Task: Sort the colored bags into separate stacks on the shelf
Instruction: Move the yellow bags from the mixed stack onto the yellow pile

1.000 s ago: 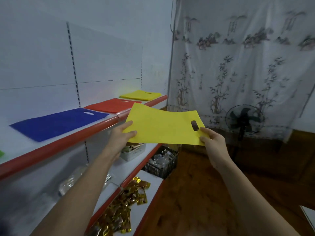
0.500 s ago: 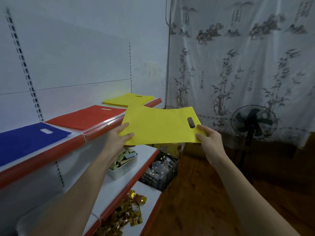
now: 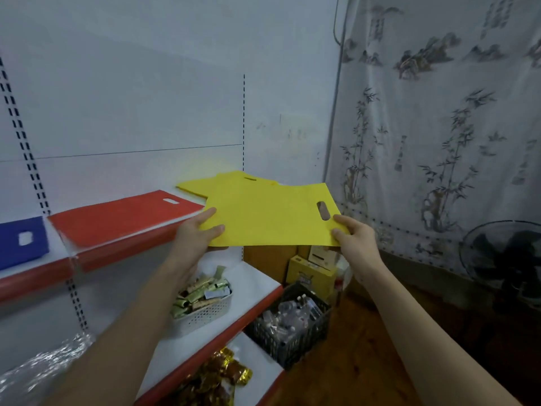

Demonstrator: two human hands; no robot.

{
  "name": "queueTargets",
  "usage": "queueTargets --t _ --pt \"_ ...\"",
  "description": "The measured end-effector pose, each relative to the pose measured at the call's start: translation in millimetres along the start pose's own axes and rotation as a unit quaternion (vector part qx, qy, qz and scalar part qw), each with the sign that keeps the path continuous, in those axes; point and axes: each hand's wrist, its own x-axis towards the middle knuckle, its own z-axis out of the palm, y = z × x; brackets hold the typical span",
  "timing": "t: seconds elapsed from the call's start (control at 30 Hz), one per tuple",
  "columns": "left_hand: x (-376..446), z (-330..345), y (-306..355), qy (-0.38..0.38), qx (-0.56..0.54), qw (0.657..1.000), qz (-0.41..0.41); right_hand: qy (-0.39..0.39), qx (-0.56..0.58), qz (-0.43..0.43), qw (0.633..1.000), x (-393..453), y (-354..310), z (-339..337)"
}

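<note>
I hold a flat yellow bag (image 3: 269,218) with an oval handle hole level in front of the top shelf (image 3: 117,250). My left hand (image 3: 197,232) pinches its left edge and my right hand (image 3: 352,235) pinches its right edge near the hole. Behind it, at the shelf's far right end, a stack of yellow bags (image 3: 205,183) lies flat, partly hidden by the held bag. A red bag (image 3: 123,215) lies to the left of that stack. Further left, a blue bag (image 3: 23,241) shows at the frame edge.
Below, a white basket (image 3: 205,315) of packets sits on the middle shelf. Gold wrappers (image 3: 216,376) lie on the lowest shelf. A black crate (image 3: 292,329) and a yellow box (image 3: 310,273) stand on the wooden floor. A fan (image 3: 503,259) stands by the curtain at right.
I have carried the yellow bag forward and up along the shelf, so it now overlaps the yellow stack at the far end. Both hands keep their hold.
</note>
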Motion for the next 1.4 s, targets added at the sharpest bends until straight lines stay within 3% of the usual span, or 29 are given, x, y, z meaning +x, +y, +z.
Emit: queueTargets --t 0.23,0.5,0.67,0.9,1.23,1.4 --pt "67.2 24.5 -13.8 0.087 0.024 0.996 -0.013 -0.063 0.002 -0.024 0.998 110.6 9.6 27.0" --pt "163.5 38.9 -44.4 0.172 -0.056 0.981 -0.068 -0.087 0.017 -0.054 0.995 241.7 29.7 90.9" --pt "195.3 39.9 -50.7 0.234 0.054 0.968 -0.066 -0.120 0.028 -0.063 0.990 308.6 31.7 137.2" --pt "226.1 50.4 -57.4 0.301 0.249 0.917 -0.083 -0.258 -0.034 -0.077 0.962 371.4 25.8 183.7" --pt "259.5 71.0 -56.2 0.263 0.428 0.840 -0.205 -0.292 -0.176 -0.195 0.919 434.9 56.6 223.6" --pt "266.2 76.0 -61.4 0.196 0.471 0.824 -0.245 -0.288 -0.298 -0.243 0.877 452.8 72.0 228.5"
